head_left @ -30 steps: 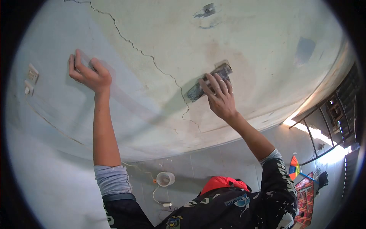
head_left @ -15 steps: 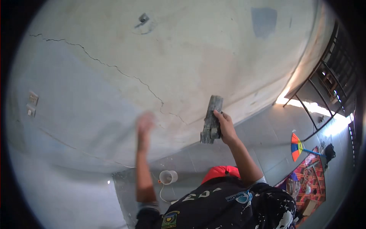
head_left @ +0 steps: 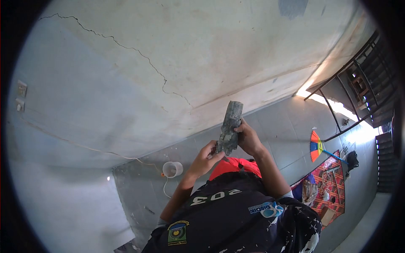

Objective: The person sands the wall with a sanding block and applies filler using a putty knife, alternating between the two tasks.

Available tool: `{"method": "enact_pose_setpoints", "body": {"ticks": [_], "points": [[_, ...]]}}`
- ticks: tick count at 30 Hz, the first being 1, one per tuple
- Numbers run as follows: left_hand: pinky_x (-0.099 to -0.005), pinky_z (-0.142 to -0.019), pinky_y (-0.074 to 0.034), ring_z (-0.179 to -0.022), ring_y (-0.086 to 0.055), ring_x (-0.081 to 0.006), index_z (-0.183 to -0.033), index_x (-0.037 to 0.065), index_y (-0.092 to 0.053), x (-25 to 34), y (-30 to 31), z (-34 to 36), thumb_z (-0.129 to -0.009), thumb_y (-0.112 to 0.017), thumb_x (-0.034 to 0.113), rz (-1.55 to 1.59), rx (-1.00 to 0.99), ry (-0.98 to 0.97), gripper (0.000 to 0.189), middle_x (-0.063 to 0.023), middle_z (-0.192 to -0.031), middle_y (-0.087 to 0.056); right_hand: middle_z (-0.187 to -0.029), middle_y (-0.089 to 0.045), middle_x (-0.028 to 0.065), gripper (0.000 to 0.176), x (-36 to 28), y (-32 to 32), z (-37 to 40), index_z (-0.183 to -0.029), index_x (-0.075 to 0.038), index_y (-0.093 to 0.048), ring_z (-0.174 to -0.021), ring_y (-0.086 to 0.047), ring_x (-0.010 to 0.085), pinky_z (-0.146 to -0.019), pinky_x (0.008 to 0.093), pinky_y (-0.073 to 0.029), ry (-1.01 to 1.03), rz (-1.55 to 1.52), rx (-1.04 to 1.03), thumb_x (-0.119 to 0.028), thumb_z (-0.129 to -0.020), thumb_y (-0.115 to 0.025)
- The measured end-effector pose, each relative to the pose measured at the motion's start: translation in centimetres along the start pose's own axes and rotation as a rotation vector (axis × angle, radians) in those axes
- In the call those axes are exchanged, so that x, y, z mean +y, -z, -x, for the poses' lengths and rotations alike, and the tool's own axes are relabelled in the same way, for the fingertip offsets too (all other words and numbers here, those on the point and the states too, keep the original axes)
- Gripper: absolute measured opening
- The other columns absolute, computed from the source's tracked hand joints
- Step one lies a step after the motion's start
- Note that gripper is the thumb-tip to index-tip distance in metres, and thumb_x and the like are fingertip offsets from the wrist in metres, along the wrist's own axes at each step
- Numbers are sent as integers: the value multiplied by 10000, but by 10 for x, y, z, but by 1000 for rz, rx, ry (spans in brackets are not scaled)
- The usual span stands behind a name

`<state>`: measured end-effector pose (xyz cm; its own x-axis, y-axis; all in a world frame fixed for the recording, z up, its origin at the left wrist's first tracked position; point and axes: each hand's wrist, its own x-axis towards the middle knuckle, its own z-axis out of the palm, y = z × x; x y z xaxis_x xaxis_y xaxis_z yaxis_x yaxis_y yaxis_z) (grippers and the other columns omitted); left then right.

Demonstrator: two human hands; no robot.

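Right hand [head_left: 249,138] grips block [head_left: 229,126], left hand [head_left: 204,159] pinches its lower end; a slack hold could drop it.

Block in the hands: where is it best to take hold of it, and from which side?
Probably grip the block at its middle, across its narrow width, coming from the right, as the right hand does. It is long, slim and nearly upright, so its long edges suit a pinch. The left hand covers the lower end.
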<state>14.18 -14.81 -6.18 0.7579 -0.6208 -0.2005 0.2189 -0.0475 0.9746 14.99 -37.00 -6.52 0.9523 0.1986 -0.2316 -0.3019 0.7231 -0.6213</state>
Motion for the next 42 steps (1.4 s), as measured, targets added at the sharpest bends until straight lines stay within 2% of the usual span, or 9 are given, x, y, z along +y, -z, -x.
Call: {"method": "enact_pose_setpoints", "body": {"ticks": [2, 9, 22, 29, 32, 34, 35, 37, 42], "points": [[-322, -942, -488, -998, -656, -148, -1273, -16, -551, 0, 3, 3, -1028, -612, 128, -19, -29, -24, 290, -74, -1088, -650, -1229, -622, 111, 460, -2, -4, 3, -1393, -36, -476, -1138, -628, 241, -994, 441, -512, 3, 117, 22, -109, -949, -572], [-261, -873, -461, -949, -557, -83, -1247, 17, -576, 17, -7, 12, -1012, -650, 150, -5, 200, -39, 279, -21, -1015, -608, -1113, -690, 65, 437, -3, -5, 5, -1336, 11, -541, -994, -658, 130, -875, 318, -543, 63, 631, -58, -49, -939, -714], [-233, -697, -393, -776, -469, -34, -1029, 46, -589, 6, -8, 14, -991, -702, 171, -99, 322, -51, 173, 62, -839, -525, -1039, -714, 39, 367, 0, -20, 3, -1218, 23, -632, -960, -651, 110, -885, 310, -527, 18, 574, -171, -108, -914, -790], [-254, -783, -449, -836, -555, -47, -1096, 41, -620, 4, -5, 12, -1012, -670, 185, -72, 286, -30, 174, 26, -947, -624, -1076, -708, 46, 365, 1, -13, 4, -1230, 29, -629, -997, -644, 112, -913, 313, -516, -8, 541, -182, -138, -937, -769], [-282, -862, -500, -857, -607, -94, -1144, 28, -613, 21, -13, 13, -1041, -607, 172, 50, 289, 8, 178, -4, -989, -651, -1130, -692, 69, 355, 1, 4, 2, -1249, 26, -617, -1065, -629, 135, -958, 338, -494, -17, 417, -235, -131, -954, -739], [-359, -970, -521, -887, -633, -155, -1223, 13, -588, 34, -14, 13, -1060, -548, 182, 535, 205, 132, 237, -18, -967, -641, -1170, -684, 81, 366, 0, 10, -1, -1270, 24, -604, -1113, -617, 151, -993, 353, -475, -18, 332, -282, -130, -962, -726], [-359, -970, -521, -887, -633, -155, -1223, 13, -588, 27, -11, 12, -1060, -548, 182, 534, 209, 129, 237, -18, -967, -641, -1206, -672, 91, 390, -1, 9, -1, -1297, 20, -585, -1158, -603, 166, -1023, 362, -458, 12, 278, -326, -116, -959, -723], [-457, -1046, -497, -900, -616, -192, -1283, 5, -558, 12, -5, 8, -1049, -533, 246, 800, -53, 105, 337, -19, -936, -600, -1241, -660, 100, 417, -4, 5, -1, -1325, 15, -565, -1202, -589, 180, -1052, 371, -440, 44, 223, -373, -102, -955, -721], [-490, -1088, -457, -910, -579, -199, -1286, -21, -551, 0, -15, 0, -1024, -512, 222, 1231, -364, 111, 359, -25, -929, -560, -1235, -675, 121, 478, -9, -14, 7, -1371, 4, -535, -1131, -644, 196, -1014, 361, -491, 111, 273, -266, -20, -928, -713]]}}
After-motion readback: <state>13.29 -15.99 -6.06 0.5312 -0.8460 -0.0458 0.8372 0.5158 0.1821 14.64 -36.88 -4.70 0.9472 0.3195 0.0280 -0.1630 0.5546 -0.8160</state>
